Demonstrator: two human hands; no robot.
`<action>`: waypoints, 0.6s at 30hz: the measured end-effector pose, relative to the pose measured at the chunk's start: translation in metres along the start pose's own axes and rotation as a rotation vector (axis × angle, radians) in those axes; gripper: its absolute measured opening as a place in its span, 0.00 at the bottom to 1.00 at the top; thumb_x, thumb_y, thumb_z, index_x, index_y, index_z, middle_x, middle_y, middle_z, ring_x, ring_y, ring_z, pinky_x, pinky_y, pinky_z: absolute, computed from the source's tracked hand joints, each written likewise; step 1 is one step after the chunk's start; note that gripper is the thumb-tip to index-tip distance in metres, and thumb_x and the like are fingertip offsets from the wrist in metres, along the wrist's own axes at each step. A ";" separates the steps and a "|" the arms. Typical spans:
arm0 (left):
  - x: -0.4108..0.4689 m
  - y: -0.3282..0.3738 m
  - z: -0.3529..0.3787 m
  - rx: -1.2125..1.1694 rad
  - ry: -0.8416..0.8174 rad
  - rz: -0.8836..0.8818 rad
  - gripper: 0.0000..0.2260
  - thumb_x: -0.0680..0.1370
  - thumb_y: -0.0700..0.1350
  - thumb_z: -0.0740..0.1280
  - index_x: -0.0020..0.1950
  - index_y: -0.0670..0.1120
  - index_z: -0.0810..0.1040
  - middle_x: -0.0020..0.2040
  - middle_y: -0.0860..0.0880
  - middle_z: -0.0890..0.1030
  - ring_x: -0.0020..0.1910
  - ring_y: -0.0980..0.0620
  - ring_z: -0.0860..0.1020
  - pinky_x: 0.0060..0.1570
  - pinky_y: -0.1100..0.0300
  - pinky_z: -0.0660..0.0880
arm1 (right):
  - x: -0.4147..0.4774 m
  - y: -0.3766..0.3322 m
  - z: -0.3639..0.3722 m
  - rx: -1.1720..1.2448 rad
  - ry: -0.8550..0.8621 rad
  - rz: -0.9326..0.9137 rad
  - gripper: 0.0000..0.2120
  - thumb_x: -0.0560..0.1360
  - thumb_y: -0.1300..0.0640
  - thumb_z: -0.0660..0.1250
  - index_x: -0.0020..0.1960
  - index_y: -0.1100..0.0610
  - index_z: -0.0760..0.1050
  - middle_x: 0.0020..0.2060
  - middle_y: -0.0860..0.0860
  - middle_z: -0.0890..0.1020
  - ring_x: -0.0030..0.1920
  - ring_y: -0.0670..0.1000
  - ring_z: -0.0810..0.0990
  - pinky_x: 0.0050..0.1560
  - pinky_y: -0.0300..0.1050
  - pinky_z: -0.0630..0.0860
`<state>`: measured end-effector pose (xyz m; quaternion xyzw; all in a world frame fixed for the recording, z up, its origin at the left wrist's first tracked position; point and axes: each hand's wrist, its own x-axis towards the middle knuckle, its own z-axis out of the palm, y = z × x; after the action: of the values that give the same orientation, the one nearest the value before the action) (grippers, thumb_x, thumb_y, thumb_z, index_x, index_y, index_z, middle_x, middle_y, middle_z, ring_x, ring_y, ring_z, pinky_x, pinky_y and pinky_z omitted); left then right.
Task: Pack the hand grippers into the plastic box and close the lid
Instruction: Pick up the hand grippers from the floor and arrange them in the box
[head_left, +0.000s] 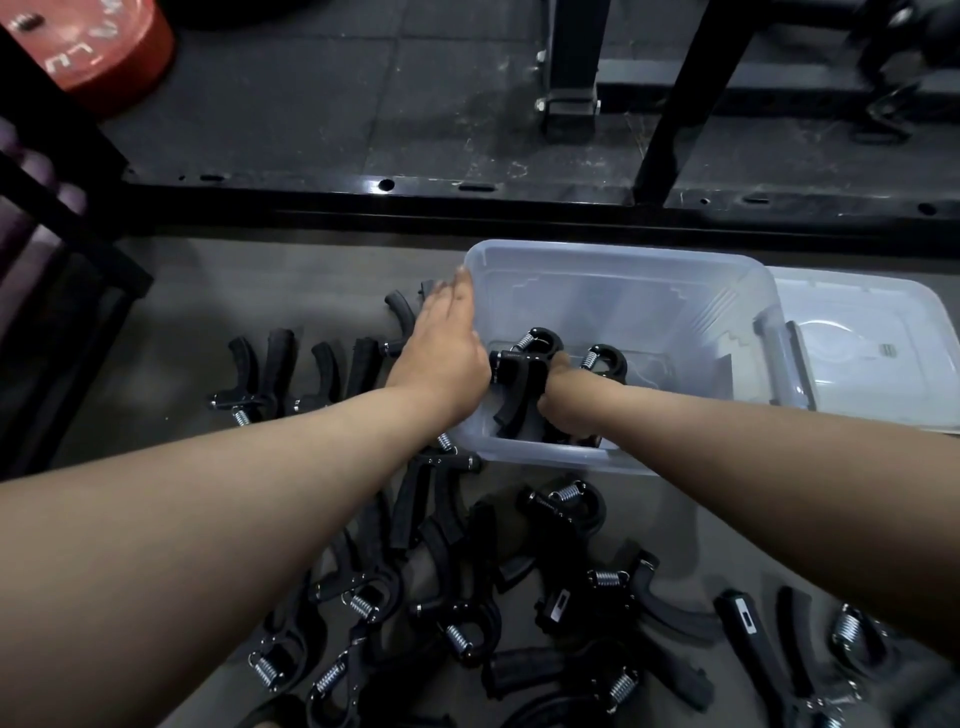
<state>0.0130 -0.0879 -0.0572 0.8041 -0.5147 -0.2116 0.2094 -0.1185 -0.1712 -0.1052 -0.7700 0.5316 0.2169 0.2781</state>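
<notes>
A clear plastic box (623, 270) stands open on the floor. My left hand (447, 348) lies flat with straight fingers against the box's left wall and rim. My right hand (563, 410) reaches down inside the box and grips a black hand gripper (519, 379); its fingers are mostly hidden. A second hand gripper (605, 358) lies in the box behind it. Several black hand grippers (561, 525) with steel springs lie loose on the floor in front of the box, and more hand grippers (270, 374) lie in a row to its left. The clear lid (872, 343) lies flat to the right of the box.
A black steel frame rail (467, 202) runs across the floor just behind the box, with upright posts (675, 104) beyond it. A red weight plate (98, 47) sits at the far left. A dark rack (62, 234) stands at the left edge.
</notes>
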 end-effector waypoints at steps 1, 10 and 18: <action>0.000 0.000 0.000 -0.003 -0.003 -0.002 0.30 0.80 0.39 0.52 0.79 0.45 0.42 0.80 0.47 0.48 0.78 0.52 0.45 0.74 0.59 0.44 | 0.004 0.004 0.001 -0.007 -0.007 -0.042 0.24 0.82 0.56 0.56 0.72 0.67 0.54 0.50 0.60 0.77 0.49 0.58 0.77 0.47 0.48 0.71; 0.002 -0.002 0.003 -0.015 0.014 0.000 0.30 0.80 0.39 0.52 0.79 0.45 0.43 0.79 0.45 0.50 0.78 0.51 0.46 0.75 0.58 0.46 | -0.001 0.007 0.001 -0.052 -0.064 -0.076 0.30 0.79 0.54 0.60 0.72 0.67 0.50 0.44 0.58 0.75 0.41 0.58 0.76 0.40 0.46 0.73; 0.002 -0.003 0.004 -0.012 0.021 -0.001 0.30 0.79 0.38 0.53 0.80 0.46 0.43 0.79 0.46 0.49 0.78 0.52 0.46 0.74 0.59 0.45 | 0.002 0.004 0.003 -0.082 -0.086 -0.034 0.30 0.81 0.54 0.59 0.74 0.68 0.49 0.63 0.65 0.74 0.61 0.63 0.76 0.55 0.50 0.72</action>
<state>0.0136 -0.0896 -0.0621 0.8053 -0.5107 -0.2063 0.2196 -0.1220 -0.1718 -0.1098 -0.7796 0.4967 0.2668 0.2726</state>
